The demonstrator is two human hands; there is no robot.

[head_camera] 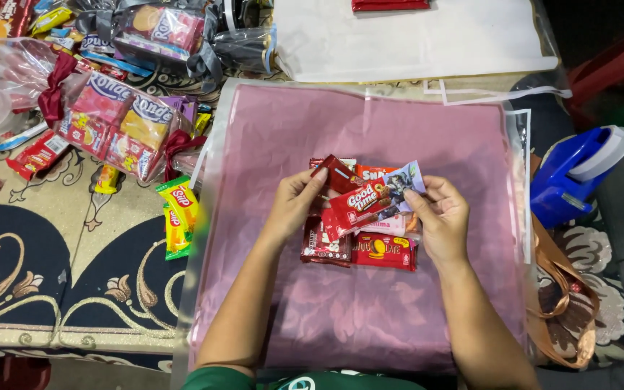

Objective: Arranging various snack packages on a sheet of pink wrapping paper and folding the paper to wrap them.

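At the centre of the pink sheet (pixel 370 318), the left hand (pixel 294 206) pinches a dark red packet (pixel 339 173) at ten o'clock; the right hand (pixel 442 217) grips a red biscuit packet (pixel 359 206). Snacks are best kept tightly clustered, edges overlapping.

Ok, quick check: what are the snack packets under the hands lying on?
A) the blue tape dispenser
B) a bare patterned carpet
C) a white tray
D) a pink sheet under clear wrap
D: the snack packets that the left hand and right hand are arranging lie on the pink sheet, mid-sheet.
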